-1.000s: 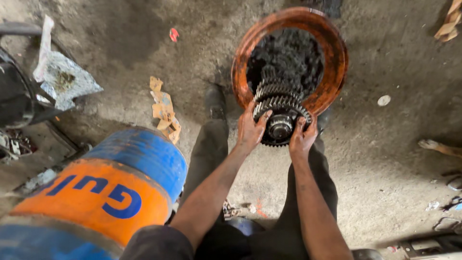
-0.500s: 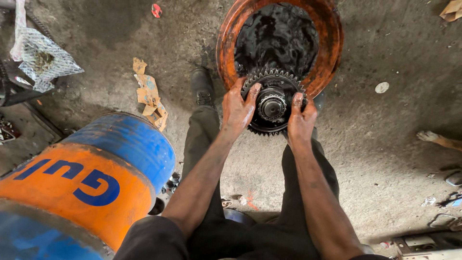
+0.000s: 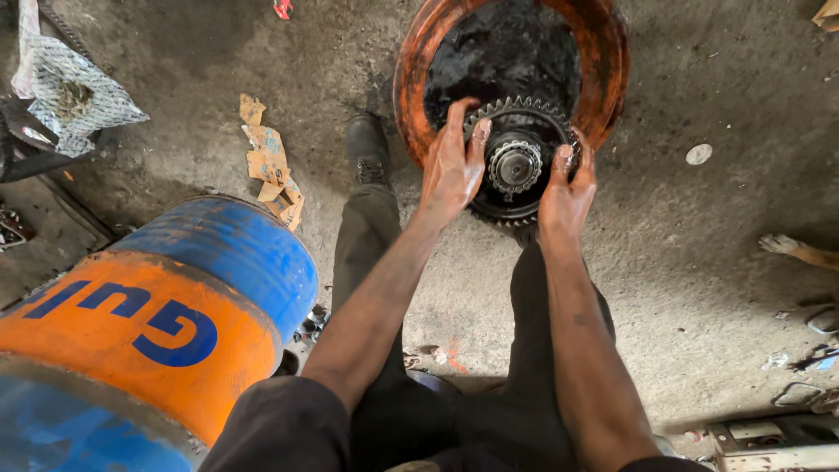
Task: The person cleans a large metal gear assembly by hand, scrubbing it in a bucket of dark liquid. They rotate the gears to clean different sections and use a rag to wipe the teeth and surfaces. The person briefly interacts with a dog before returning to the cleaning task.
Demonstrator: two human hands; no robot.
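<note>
Gear cluster (image 3: pixel 516 162) held end-on over an orange pan (image 3: pixel 603 61) of black oil on the concrete floor (image 3: pixel 699 245).

The cluster's long axis points up toward the camera, its splined hub at the centre and toothed rings stepping outward; the metal is dark and oil-coated. Left hand (image 3: pixel 452 166) and right hand (image 3: pixel 566 183) flank it, fingers grasping the largest ring's rim. A blue-and-orange drum (image 3: pixel 166 323) lies to the left.

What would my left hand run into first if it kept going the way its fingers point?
Probably the black oily sludge inside the rusty orange pan, just past the gear the left hand grips; depth is unclear.
</note>
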